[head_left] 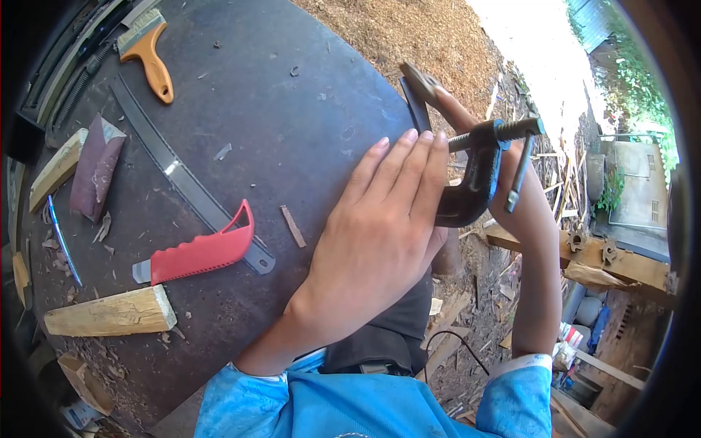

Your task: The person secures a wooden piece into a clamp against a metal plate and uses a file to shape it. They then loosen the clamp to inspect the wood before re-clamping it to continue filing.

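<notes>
A person leans over a round, dark tabletop (pixel 292 109) strewn with wood chips. At its right edge sits a dark metal clamp (pixel 471 182), its screw and handle bar pointing away from the tabletop. The left hand (pixel 380 241) lies flat on the tabletop just beside the clamp, fingers straight and together, holding nothing. The right hand (pixel 467 131) reaches around behind the clamp, its grip closed on a small flat piece of wood (pixel 418 79) at the tabletop's rim (thumb on top). Well to the left of the clamp lie a red-handled saw (pixel 197 252), a wood block (pixel 109 312), a sheet of sandpaper (pixel 95 171) and an orange-handled scraper (pixel 150 51).
</notes>
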Available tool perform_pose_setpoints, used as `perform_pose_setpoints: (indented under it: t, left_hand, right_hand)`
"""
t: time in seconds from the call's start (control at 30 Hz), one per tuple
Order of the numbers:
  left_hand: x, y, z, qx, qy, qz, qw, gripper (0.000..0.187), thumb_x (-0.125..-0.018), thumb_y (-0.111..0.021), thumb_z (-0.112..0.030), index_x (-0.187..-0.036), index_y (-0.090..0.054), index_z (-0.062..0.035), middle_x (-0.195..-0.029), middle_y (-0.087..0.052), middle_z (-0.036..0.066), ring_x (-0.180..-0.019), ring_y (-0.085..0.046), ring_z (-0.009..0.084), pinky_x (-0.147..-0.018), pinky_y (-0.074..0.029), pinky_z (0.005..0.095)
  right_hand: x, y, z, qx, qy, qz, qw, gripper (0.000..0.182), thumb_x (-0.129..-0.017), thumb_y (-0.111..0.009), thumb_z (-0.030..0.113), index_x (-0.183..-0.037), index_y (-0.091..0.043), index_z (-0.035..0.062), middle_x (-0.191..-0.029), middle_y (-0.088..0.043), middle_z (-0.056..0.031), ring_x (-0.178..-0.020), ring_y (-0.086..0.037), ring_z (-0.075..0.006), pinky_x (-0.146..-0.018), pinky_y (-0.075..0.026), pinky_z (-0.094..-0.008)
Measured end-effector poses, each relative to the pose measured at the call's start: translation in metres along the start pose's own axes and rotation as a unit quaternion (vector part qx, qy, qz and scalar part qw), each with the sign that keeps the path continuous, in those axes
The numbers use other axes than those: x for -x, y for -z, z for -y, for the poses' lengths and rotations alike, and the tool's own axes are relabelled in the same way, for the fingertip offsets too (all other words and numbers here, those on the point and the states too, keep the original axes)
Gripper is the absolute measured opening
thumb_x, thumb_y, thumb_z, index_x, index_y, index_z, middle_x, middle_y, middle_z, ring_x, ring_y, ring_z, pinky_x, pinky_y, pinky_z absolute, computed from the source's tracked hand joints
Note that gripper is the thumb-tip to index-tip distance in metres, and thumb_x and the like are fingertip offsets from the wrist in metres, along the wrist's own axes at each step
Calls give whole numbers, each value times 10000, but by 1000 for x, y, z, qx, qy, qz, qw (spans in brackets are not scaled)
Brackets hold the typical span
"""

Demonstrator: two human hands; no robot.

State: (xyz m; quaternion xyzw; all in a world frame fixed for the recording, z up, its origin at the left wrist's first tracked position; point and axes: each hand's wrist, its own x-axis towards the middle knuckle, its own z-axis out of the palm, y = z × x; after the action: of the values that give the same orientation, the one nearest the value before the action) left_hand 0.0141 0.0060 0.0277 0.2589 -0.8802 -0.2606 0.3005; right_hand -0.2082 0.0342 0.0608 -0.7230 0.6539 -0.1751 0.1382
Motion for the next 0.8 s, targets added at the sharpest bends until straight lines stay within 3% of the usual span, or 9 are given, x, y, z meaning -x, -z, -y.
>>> perform_pose_setpoints:
  t: [0.17, 0.3, 0.53, 0.7, 0.8]
  left_hand:
    - [-2, 0, -1, 9, 9, 11, 1000, 716, -924, -706, -218, -1516, -461, 100, -1492, -569, 246, -1449, -515, 353, -1253, -364, 472]
    - [-1, 0, -1, 33, 14, 8, 999, 687, -933, -672, -171, -1541, -453, 61, -1510, -561, 237, -1459, -506, 395, -1227, -385, 533]
    - [-1, 1, -1, 27, 13, 13, 999, 683, -936, -665, -166, -1546, -451, 54, -1520, -553, 229, -1475, -485, 401, -1235, -372, 538]
    - [-1, 1, 0, 24, 17, 17, 999, 739, -897, -711, -197, -1537, -454, 69, -1515, -544, 239, -1479, -478, 390, -1249, -361, 517]
    - [-2, 2, 2, 12, 16, 22, 1000, 840, -819, -797, -232, -1513, -460, 100, -1492, -545, 260, -1472, -481, 373, -1266, -354, 477]
  right_hand:
    - [7, 4, -2, -49, 2, -27, 998, 666, -961, -622, 4, -1595, -510, 175, -1026, -768, -194, -825, -751, -346, -813, -579, -467]
    - [8, 6, -5, -51, 7, -11, 999, 651, -960, -630, 5, -1584, -520, 153, -1037, -770, -195, -859, -753, -334, -811, -576, -468]
    - [-18, -10, -22, -46, 15, 0, 999, 700, -948, -656, -4, -1605, -504, 183, -910, -731, -180, -820, -734, -306, -777, -572, -446]
    - [7, -4, -24, -28, 39, -12, 999, 722, -932, -670, -10, -1608, -501, 179, -1099, -765, -201, -943, -757, -318, -851, -592, -441]
    - [-13, -5, -18, -107, 3, 45, 993, 679, -972, -668, 75, -1617, -456, 86, -1376, -636, -205, -1239, -618, -299, -1068, -479, -425]
